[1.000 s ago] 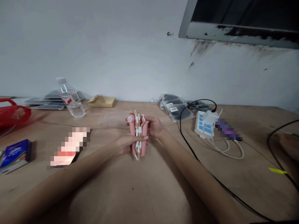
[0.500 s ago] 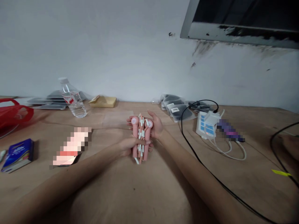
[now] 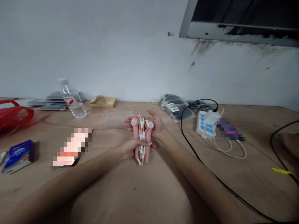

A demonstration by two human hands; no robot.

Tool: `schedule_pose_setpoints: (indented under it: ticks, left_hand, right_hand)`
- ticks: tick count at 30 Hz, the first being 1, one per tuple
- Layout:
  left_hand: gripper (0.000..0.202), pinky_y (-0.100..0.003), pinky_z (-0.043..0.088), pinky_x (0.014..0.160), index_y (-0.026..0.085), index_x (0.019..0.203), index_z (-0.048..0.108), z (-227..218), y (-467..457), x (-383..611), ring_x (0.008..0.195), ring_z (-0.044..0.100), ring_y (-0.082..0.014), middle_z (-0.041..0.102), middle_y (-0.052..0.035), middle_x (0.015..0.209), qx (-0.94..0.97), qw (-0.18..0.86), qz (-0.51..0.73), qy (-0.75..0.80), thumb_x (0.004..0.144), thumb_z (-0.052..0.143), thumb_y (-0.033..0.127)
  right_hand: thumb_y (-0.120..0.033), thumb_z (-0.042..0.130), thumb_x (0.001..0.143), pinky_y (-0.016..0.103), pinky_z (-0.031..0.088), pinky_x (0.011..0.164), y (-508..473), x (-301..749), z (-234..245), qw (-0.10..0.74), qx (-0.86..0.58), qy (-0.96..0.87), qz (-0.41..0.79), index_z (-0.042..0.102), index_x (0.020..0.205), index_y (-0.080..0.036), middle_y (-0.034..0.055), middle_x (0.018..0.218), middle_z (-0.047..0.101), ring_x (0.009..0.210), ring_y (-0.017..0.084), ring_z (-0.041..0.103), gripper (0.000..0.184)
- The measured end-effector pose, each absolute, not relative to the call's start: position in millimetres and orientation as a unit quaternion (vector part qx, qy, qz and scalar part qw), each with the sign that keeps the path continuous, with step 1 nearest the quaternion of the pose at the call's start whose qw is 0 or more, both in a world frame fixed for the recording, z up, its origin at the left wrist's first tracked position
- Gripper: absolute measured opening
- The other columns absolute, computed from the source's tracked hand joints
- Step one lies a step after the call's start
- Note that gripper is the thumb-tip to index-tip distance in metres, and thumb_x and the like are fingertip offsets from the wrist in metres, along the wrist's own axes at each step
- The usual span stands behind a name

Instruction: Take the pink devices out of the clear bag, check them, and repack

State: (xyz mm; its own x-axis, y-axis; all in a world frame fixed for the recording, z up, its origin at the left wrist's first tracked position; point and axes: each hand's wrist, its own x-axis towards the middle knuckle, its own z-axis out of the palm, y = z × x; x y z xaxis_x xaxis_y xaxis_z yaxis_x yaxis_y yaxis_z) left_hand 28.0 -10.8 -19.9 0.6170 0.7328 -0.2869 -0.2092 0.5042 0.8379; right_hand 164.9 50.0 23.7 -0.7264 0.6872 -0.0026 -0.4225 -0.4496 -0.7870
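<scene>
A beaded jump rope (image 3: 142, 137) with two pink handles is bundled upright between my hands, its white and orange-brown beads folded in between the handles. My left hand (image 3: 132, 147) wraps the lower half, thumb laid across the front; its other fingers are partly hidden behind the bundle. Behind the upper half, my right hand (image 3: 157, 126) bears the bundle on its palm. The right fingertips stick out past the left handle, and the right thumb points up, away from the handles.
Leftward lie a phone (image 3: 72, 146), a blue packet (image 3: 18, 155), a red bag (image 3: 21, 115) and a water bottle (image 3: 74, 102). A yellow box (image 3: 104, 102) and grey packets (image 3: 176, 107) sit by the wall. Rightward, a power strip (image 3: 205, 124) trails cables beside a dark purple blurred item (image 3: 230, 129).
The lower end of the jump rope has shifted slightly to the right together with my left hand. My right hand stays nearly in place behind it.
</scene>
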Motion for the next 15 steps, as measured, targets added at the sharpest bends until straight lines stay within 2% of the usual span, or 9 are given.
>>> schedule_pose_setpoints:
  ticks: [10, 15]
  left_hand:
    - [0.037, -0.045, 0.051, 0.101, 0.012, 0.110, 0.069, -18.3, -11.9, 27.0, 0.107, 0.072, -0.0282, 0.074, -0.0152, 0.113, 0.384, 0.833, 0.294, 0.268, 0.075, 0.080, 0.017]
    - [0.034, -0.044, 0.050, 0.102, 0.011, 0.108, 0.070, -18.7, -9.7, 25.4, 0.109, 0.071, -0.0280, 0.073, -0.0150, 0.115, 0.386, 0.836, 0.285, 0.267, 0.076, 0.079, 0.017]
  right_hand:
    - [-0.059, 0.021, 0.099, 0.050, 0.053, 0.100, 55.1, 168.8, 20.4, 0.327, -0.151, -0.391, 0.847, 0.059, 0.129, -0.005, 0.0215, 0.123, 0.070, 0.120, 0.033, 0.065, 0.072]
    - [-0.064, 0.019, 0.098, 0.049, 0.055, 0.097, 53.7, 167.8, 22.1, 0.331, -0.171, -0.402, 0.836, 0.057, 0.130, -0.005, 0.0221, 0.127, 0.069, 0.120, 0.033, 0.065, 0.077]
